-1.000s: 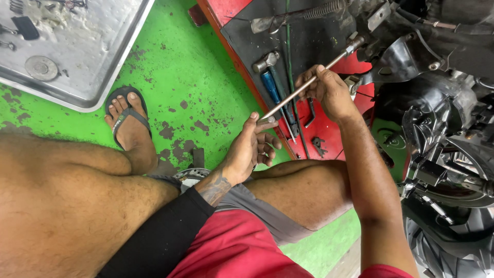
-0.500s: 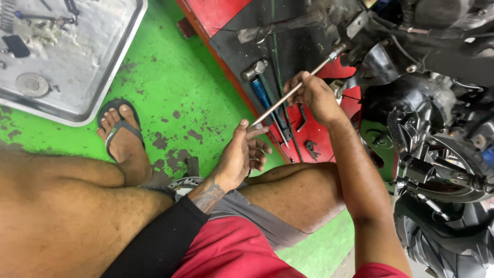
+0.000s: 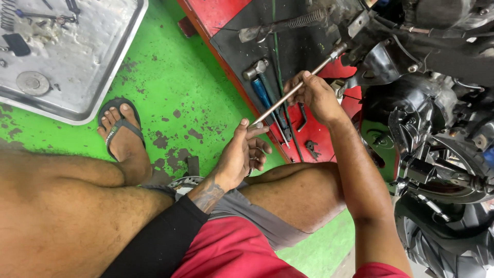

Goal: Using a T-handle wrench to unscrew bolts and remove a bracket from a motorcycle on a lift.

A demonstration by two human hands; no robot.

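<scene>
Both hands hold the long rod (image 3: 293,92): left hand (image 3: 246,152) pinching its end, right hand (image 3: 315,95) gripping mid-shaft (arm outstretched).

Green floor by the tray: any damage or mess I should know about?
Yes. The green floor paint is chipped in dark patches between the metal tray and the red platform. Loose tools lie on the platform below the long rod held by both the left hand and right hand.

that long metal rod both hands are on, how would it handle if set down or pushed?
The rod looks like a straight, thin steel bar, so probably stiff. Round and smooth, it would likely roll on the green floor. The left hand and right hand grip it apart, suggesting modest weight.
</scene>
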